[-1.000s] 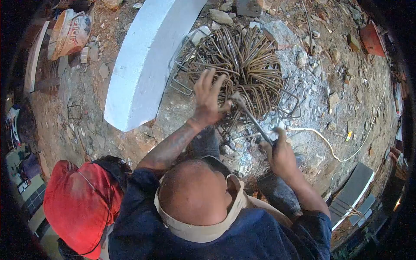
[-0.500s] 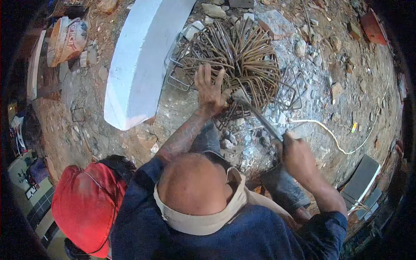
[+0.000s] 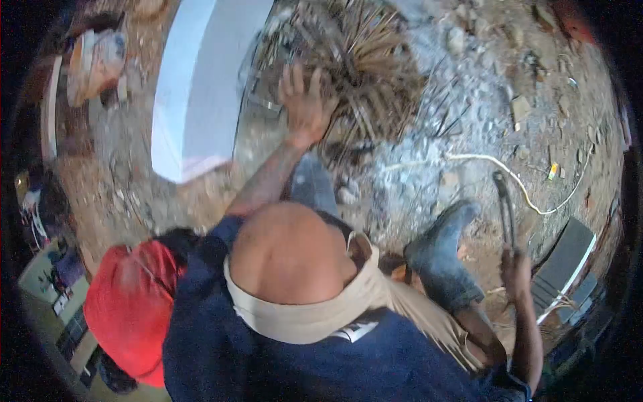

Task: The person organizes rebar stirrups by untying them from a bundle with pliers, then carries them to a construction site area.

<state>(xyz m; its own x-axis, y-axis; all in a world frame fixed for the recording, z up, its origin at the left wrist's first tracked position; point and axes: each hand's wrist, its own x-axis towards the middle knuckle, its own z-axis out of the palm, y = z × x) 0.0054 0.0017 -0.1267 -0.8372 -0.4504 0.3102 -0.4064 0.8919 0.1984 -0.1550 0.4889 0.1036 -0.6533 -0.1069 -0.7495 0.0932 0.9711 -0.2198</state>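
Note:
My left hand [image 3: 307, 106] has its fingers spread against the near left side of a round heap of bent, rusty metal rods [image 3: 385, 84]. Far to the right and lower down, my right hand [image 3: 516, 271] is closed round the lower end of a long, dark metal tool [image 3: 507, 208], which looks like a hammer. The tool is away from the rods, upright in the view. Motion blur smears the heap, so the exact contact of the left fingers is hard to make out.
A long white block [image 3: 201, 94] lies left of the heap. A stained bucket [image 3: 97, 65] stands farther left. Red fabric [image 3: 130, 305] is at lower left. A white cord [image 3: 495, 163] crosses the rubble. Dark grey slabs [image 3: 566, 261] lie at right.
My right hand has swung the tool away from the rods, to the right and down. My left hand remains at the heap. The whole view has shifted slightly and become blurred.

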